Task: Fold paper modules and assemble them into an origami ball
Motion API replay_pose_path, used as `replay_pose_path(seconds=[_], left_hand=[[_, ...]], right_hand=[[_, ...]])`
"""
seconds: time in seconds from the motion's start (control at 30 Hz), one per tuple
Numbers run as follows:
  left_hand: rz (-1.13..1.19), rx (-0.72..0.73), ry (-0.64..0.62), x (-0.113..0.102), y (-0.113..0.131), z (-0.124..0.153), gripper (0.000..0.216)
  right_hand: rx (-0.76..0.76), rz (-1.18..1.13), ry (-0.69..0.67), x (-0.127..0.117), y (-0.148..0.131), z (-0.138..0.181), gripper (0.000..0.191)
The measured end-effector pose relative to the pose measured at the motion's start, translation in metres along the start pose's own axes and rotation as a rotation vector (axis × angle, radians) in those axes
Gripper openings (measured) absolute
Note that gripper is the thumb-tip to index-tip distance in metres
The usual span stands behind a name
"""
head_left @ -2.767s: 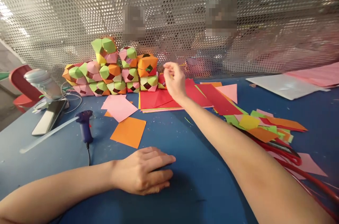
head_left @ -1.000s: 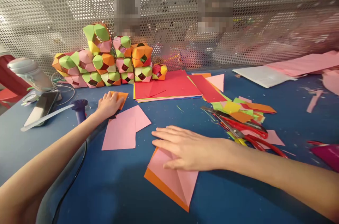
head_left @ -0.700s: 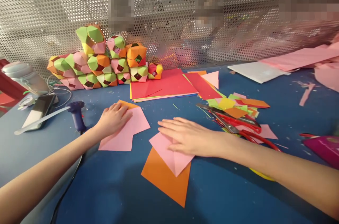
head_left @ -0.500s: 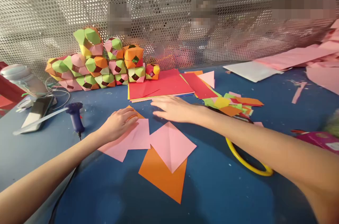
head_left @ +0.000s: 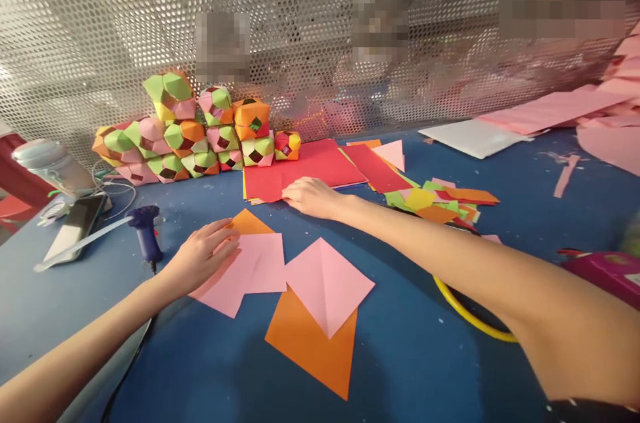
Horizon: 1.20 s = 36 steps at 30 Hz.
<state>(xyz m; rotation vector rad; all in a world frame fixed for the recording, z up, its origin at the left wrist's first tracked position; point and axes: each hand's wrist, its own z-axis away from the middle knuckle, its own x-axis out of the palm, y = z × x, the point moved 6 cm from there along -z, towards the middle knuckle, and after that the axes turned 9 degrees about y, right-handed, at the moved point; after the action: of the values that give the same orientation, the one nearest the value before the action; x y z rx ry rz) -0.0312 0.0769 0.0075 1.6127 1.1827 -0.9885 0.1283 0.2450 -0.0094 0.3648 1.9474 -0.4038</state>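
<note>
My left hand (head_left: 200,256) lies flat with fingers spread on two overlapping pink paper squares (head_left: 250,270), which cover an orange square (head_left: 249,222). My right hand (head_left: 313,196) reaches forward and pinches the near edge of a small red sheet (head_left: 263,186) at the front of the red paper stack (head_left: 320,166). Between the hands, a creased pink square (head_left: 327,283) rests on a larger orange square (head_left: 313,346) on the blue table (head_left: 425,370).
Folded paper cubes (head_left: 200,133) are stacked against the perforated metal screen (head_left: 320,43). A blue glue gun (head_left: 145,236), a phone (head_left: 77,226) and a bottle (head_left: 47,160) lie left. Coloured scraps (head_left: 440,200) and a yellow ring (head_left: 470,316) lie right; pink sheets (head_left: 560,110) far right.
My right hand left the creased pink square and moved forward to the red stack, closing on a red sheet. My left hand slid the pink squares toward me.
</note>
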Motion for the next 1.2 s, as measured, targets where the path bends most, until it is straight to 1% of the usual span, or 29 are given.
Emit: replay_pose_path(seconds=[0.13,0.2,0.27,0.37,0.43,0.5,0.57,0.6,0.63,0.73,0.77,0.8,0.83,0.87,0.97,1.03,1.1,1.13,1.2], left_hand=[[-0.006,0.045,0.004,0.001,-0.004,0.014,0.04],[-0.011,0.061,-0.003,0.003,-0.001,0.02,0.039],[-0.037,0.086,-0.027,0.005,0.007,0.026,0.04],[-0.098,0.135,-0.077,0.007,0.021,0.034,0.049],[-0.12,0.162,-0.117,0.009,0.028,0.037,0.055],[-0.123,0.173,-0.144,0.011,0.032,0.039,0.058],[-0.108,0.174,-0.152,0.013,0.033,0.039,0.058],[-0.094,0.168,-0.15,0.013,0.032,0.038,0.059],[-0.072,0.16,-0.143,0.013,0.031,0.038,0.06],[0.01,0.113,-0.085,0.006,0.028,0.036,0.058],[0.034,0.092,-0.054,0.002,0.026,0.035,0.056],[0.053,0.071,-0.025,-0.003,0.025,0.034,0.053],[0.067,0.049,0.002,-0.008,0.024,0.033,0.049],[0.079,0.03,0.024,-0.013,0.023,0.032,0.046],[0.097,0.006,0.057,-0.025,0.023,0.029,0.039],[0.094,0.019,0.061,-0.029,0.024,0.027,0.036],[0.084,0.036,0.048,-0.029,0.024,0.027,0.034],[0.08,0.043,0.033,-0.028,0.023,0.028,0.034],[0.073,0.057,-0.009,-0.024,0.02,0.031,0.034]], right_hand=[[0.095,-0.029,0.086,-0.018,0.005,0.019,0.027],[0.159,-0.042,0.135,-0.028,0.004,0.025,0.029],[0.196,-0.058,0.17,-0.035,-0.003,0.032,0.033],[0.171,-0.105,0.211,-0.044,-0.024,0.044,0.039],[0.097,-0.176,0.215,-0.047,-0.042,0.054,0.04],[0.002,-0.279,0.16,-0.048,-0.061,0.066,0.035],[-0.077,-0.377,0.061,-0.05,-0.078,0.08,0.028],[-0.103,-0.406,0.008,-0.051,-0.085,0.086,0.028],[-0.118,-0.421,-0.056,-0.052,-0.091,0.092,0.033],[-0.097,-0.428,-0.265,-0.055,-0.096,0.109,0.057],[-0.067,-0.443,-0.301,-0.057,-0.094,0.112,0.059],[-0.026,-0.472,-0.305,-0.06,-0.09,0.114,0.056],[0.031,-0.508,-0.278,-0.063,-0.083,0.115,0.048],[0.106,-0.543,-0.222,-0.067,-0.073,0.116,0.042],[0.383,-0.584,0.023,-0.077,-0.038,0.119,0.03],[0.524,-0.596,0.173,-0.084,-0.02,0.124,0.022],[0.598,-0.608,0.277,-0.091,-0.009,0.128,0.022],[0.62,-0.581,0.324,-0.095,-0.004,0.13,0.027],[0.633,-0.424,0.396,-0.108,0.005,0.133,0.038]])
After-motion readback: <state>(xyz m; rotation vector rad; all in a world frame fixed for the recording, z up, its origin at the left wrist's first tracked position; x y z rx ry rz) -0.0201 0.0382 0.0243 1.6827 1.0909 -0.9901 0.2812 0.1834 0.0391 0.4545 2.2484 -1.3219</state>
